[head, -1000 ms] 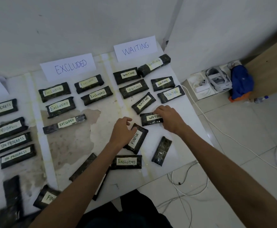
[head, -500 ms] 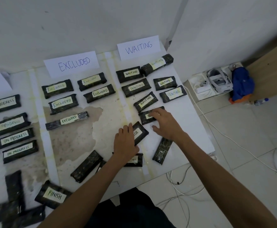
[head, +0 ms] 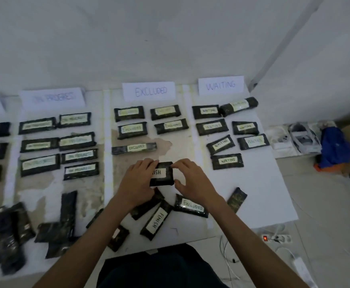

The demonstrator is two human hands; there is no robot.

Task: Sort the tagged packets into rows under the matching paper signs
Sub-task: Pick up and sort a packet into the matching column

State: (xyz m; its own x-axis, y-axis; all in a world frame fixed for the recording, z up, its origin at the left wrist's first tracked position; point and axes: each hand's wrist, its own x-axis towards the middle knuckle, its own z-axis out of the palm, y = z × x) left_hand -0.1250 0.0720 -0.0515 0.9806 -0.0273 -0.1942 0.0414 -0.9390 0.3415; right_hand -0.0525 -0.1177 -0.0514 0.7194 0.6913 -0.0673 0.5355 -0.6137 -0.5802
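Both my hands hold a dark packet tagged FINISH (head: 163,173) over the white board, below the EXCLUDED rows. My left hand (head: 137,181) grips its left end; my right hand (head: 190,181) pinches its right end with thumb and fingers. Paper signs read ON PROGRESS (head: 53,98), EXCLUDED (head: 149,91) and WAITING (head: 221,85), with rows of matching packets under each. The lowest WAITING packet (head: 227,161) lies flat to the right. Near me lie another FINISH packet (head: 156,220), an EXCLUDED packet (head: 191,207) and a face-down packet (head: 237,199).
A heap of unsorted dark packets (head: 8,231) sits at the lower left of the board (head: 269,194). On the floor to the right are a power strip (head: 276,239) with cables, a white headset (head: 303,138) and a blue cloth object (head: 334,148).
My right hand left the WAITING packet, now lying in its column. My left hand lifted the FINISH packet leftward and both hands now hold it. The view swung left.
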